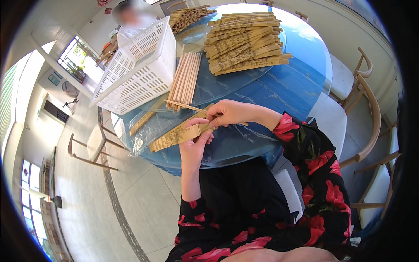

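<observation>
A tan, dark-printed paper chopstick sleeve lies slanted in my left hand, whose fingers and thumb close round it near its right end. The fingertips of my right hand pinch together at that same end. A thin wooden chopstick runs behind my hands from the left; whether my right hand touches it is hidden. Another sleeve lies partly behind them. Just beyond sits a row of pale wooden chopsticks. A large stack of the printed sleeves rests at the far right.
A white slotted plastic basket stands tilted at the left of the round blue marbled table. Behind it is another pile of patterned strips. Clear plastic wrap lies at the left edge. Wooden chairs surround the table; a person is beyond.
</observation>
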### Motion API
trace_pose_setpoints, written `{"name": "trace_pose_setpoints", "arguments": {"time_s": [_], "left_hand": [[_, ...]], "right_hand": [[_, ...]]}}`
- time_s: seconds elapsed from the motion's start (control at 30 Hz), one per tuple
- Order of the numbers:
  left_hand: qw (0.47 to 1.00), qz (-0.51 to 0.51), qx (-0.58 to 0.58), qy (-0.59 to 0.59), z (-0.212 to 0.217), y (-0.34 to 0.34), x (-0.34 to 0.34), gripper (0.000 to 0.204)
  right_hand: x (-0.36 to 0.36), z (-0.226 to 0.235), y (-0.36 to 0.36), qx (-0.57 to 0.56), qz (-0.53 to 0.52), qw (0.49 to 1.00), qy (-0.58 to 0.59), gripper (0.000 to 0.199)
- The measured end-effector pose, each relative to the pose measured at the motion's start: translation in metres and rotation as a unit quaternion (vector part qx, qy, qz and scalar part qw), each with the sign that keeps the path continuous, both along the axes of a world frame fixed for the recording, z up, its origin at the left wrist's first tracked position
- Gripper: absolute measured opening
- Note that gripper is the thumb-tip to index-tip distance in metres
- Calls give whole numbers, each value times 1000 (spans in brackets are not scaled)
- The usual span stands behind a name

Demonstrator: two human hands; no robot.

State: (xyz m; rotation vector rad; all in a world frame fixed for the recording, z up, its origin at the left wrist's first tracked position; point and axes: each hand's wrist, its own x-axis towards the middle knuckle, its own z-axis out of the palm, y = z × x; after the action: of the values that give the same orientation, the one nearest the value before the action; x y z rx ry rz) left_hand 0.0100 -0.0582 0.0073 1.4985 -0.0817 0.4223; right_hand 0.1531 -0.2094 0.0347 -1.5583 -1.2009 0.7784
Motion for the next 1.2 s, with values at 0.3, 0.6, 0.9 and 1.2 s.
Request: {"name": "trace_pose_setpoints", "arguments": {"time_s": [0.3,0.6,0.9,1.2], "left_hand": [[998,34,-42,-9,0,3,-2,25],[987,99,-112,-65,-5,9,-1,25],[946,212,-195,-146,-3,13,-6,23],[943,225,-194,-149,-1,16,-10,23]], "right_hand": [[-4,12,-2,3,-50,999,6,21],[17,17,-16,109,-238,897,-355,21],[23,23,-20,123,-249,862,-425,10],[25,19,-12,132,-245,861,-425,11]]}}
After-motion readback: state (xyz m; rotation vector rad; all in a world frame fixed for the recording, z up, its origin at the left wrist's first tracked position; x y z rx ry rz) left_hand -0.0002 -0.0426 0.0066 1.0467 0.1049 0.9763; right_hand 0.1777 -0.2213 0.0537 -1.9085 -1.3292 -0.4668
